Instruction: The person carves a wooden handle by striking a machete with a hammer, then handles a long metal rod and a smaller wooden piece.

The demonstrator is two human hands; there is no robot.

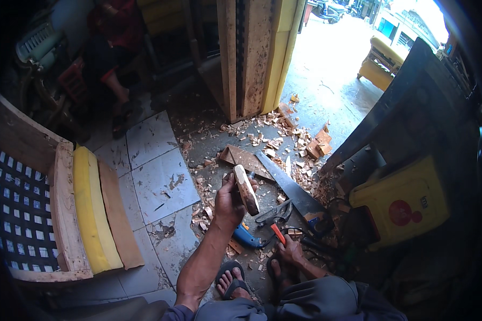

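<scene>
Raised in front of me, my left hand (231,203) is closed around a carved block of wood (246,190), pale with a dark patch at its lower end. Lower and to the right, near my right foot, my right hand (291,250) is closed on an orange-handled tool (277,234); its working end cannot be made out. Just beyond that hand lies a dark metal tool head (280,212) on the floor. A handsaw (290,184) stretches across the floor past it. Beside my left wrist rests a blue power tool (246,237).
Wood shavings (262,128) and offcuts (320,143) litter the floor. At left stands a webbed wooden frame (64,208) with yellow foam (93,208). A yellow container (401,203) is at right. Ahead rises an upright padded frame (251,59). A person (112,48) sits at far left.
</scene>
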